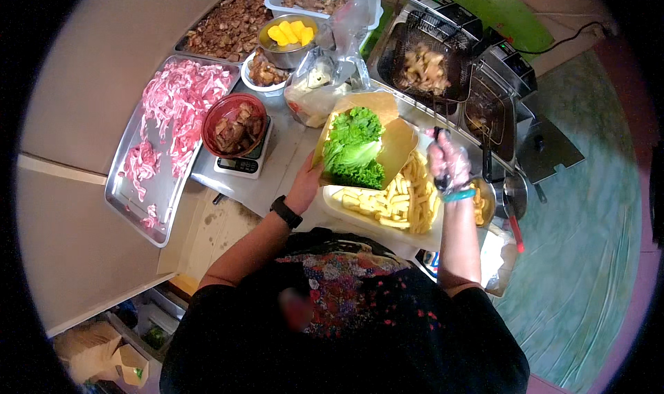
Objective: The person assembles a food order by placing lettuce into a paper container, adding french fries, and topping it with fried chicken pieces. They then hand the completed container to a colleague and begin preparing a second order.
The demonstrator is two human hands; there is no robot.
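Note:
My left hand point(304, 188) is closed on the left side of an open brown paper takeaway box point(398, 145). Green leaf lettuce point(353, 145) fills the part of it that I see. My right hand point(449, 160), in a clear plastic glove, is wrapped round a dark handle that lines up with the fryer basket point(462, 55); the fingers partly hide it. Pale fried pieces point(423, 69) lie in that basket. Below the box and my right hand, a white tray point(332, 204) holds French fries point(398, 204).
Left stand a metal tray of raw sliced meat point(183, 110) and a red bowl point(211, 127) of cooked meat on a scale point(238, 167). Behind are a plastic bag point(311, 96) and a steel bowl point(280, 53) with yellow pieces. A second fryer basket point(486, 107) is at right.

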